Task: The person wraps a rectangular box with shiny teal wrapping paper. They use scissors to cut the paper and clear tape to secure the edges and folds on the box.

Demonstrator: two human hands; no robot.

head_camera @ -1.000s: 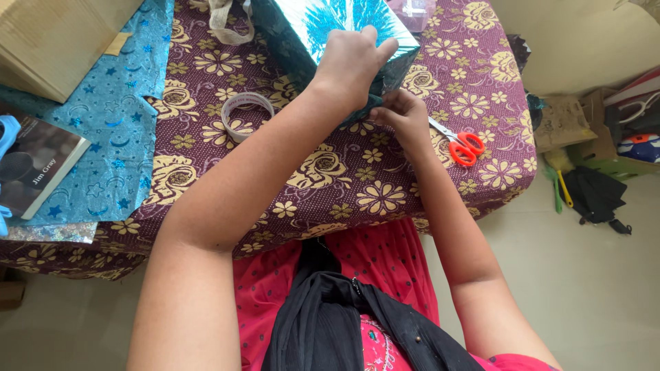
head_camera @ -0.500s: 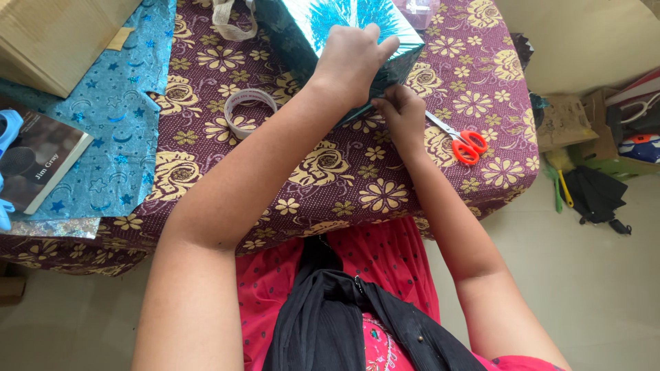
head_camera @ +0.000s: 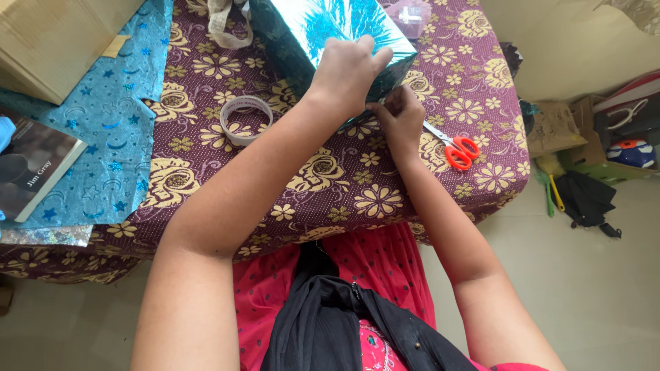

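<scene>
1. My left hand (head_camera: 347, 72) lies curled and pressed flat over the near corner of the gift box (head_camera: 323, 31), which is wrapped in shiny teal paper.
2. My right hand (head_camera: 401, 117) pinches the paper's edge at that corner, fingertips together.
3. The box sits at 12 o'clock on the floral tablecloth (head_camera: 344, 178), its long axis running from 10 towards 4.
4. Tape roll (head_camera: 246, 119) at 9 o'clock of my hands, orange-handled scissors (head_camera: 454, 148) at 4.

Soft even daylight, sharp focus, glare on the shiny teal wrapped box (head_camera: 330, 24), faint shadows
</scene>
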